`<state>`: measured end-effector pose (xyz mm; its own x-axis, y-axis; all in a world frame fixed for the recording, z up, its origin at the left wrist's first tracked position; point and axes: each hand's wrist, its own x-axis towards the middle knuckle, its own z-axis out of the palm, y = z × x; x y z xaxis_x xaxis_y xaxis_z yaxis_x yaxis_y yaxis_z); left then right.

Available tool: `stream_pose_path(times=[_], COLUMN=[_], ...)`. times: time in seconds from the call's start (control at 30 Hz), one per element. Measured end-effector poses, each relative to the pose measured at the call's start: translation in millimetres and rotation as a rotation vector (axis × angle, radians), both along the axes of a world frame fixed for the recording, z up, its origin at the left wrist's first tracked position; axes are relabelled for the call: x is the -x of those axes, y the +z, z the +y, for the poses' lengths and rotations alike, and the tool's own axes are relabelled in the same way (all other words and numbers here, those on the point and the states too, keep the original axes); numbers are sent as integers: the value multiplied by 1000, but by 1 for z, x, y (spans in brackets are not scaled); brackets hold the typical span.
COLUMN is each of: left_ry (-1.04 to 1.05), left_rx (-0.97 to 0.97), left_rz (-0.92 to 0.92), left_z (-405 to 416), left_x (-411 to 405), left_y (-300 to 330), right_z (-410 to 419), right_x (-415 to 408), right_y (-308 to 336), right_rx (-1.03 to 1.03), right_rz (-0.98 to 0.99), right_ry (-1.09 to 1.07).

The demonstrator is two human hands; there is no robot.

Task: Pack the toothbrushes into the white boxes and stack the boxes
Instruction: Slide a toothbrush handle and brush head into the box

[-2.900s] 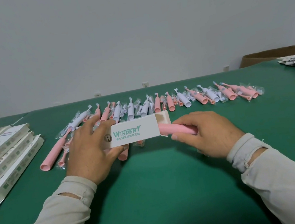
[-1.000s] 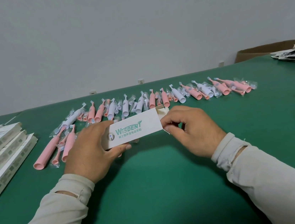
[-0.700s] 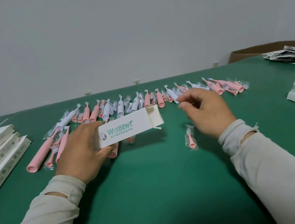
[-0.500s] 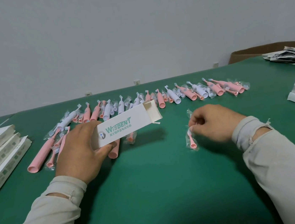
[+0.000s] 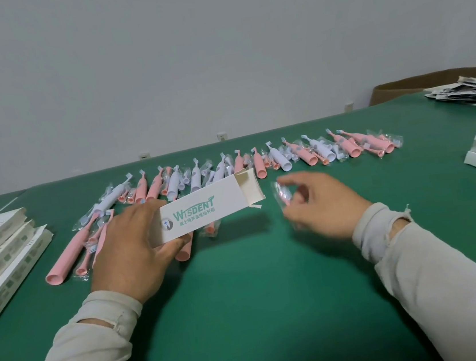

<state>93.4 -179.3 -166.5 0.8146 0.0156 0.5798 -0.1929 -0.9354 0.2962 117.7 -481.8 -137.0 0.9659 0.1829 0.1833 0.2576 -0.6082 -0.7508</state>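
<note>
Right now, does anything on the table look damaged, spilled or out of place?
Nothing stands out. The left hand holds a white box with its end flap open; the right hand pinches a small wrapped brush head, blurred. Toothbrushes lie in a loose row.

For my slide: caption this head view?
Left hand holds open white box; right hand brings a wrapped brush head.

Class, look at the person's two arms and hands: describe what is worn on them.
Both arms wear long, pale beige sleeves. The left sleeve and right sleeve each have a ribbed cuff with a small torn gap. The left hand and right hand are bare, without gloves or visible rings.
</note>
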Motion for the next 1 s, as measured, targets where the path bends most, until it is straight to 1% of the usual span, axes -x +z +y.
stream_pose_path(times=[0.07,0.1,0.13,0.17,0.2,0.27,0.4,0.47,0.6,0.67,0.77,0.83,0.93,1.0], left_ry=[-16,-24,-33,-41,-48,-58,-61,-76,-93,-84,-70,-66,-69,-73], left_rx=[12,20,23,22,17,15,9,14,21,11,-6,-11,-16,-28], left_rz=[-3,-1,2,5,9,8,-13,-9,-2,2,15,32,41,43], left_z=[-2,-4,-5,-6,-7,-7,-7,-8,-12,-13,-14,-15,-16,-18], left_x=[1,1,1,1,1,1,1,1,2,2,4,5,6,7], left_y=[-1,-1,-1,-1,-1,-2,-1,-1,0,0,0,1,2,3], right_z=[2,4,8,12,18,25,26,25,29,32,36,37,35,35], right_x=[5,9,12,16,20,23,18,15,11,10,11,11,10,11], right_y=[9,12,14,14,14,12,13,11,4,0,-5,-7,-8,-8], right_rx=[-531,-737,-871,-939,-960,-967,-1097,-1117,-1125,-1078,-912,-900,-941,-902], right_rz=[4,32,67,99,126,148,118,106,72,12,-125,-141,-117,-124], right_ry=[63,139,221,287,331,335,162,79,35,16,-60,-102,-209,-246])
